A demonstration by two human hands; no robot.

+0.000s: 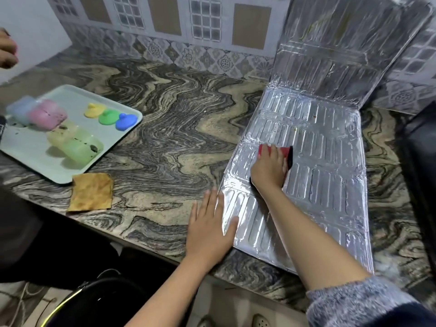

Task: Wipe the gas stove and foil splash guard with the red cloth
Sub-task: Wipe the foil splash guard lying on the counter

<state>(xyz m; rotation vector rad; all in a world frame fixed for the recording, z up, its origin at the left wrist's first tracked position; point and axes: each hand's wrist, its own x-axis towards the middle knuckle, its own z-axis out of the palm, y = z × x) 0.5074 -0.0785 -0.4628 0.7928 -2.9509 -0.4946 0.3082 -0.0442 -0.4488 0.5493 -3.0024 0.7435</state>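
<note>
Foil splash guard (325, 166) lies on swirled stone counter (165, 138); right hand (269, 171) presses red cloth (265, 151), left hand (210, 230) fingers flat, spread.

We see stone countertop (165, 128) filling most of view, swirled grey, black and tan veining, front edge running diagonally toward lower left. Behind it, wall of patterned tiles (188, 53): low band of grey medallion motifs, above it tiles printed with grid panes and plain brown panels (window-like, not real windows). Plain pale wall (35, 24) at far left. Below counter edge we make out dark space and strip of pale patterned floor (14, 300). Light even, soft, no hard shadows.
</note>
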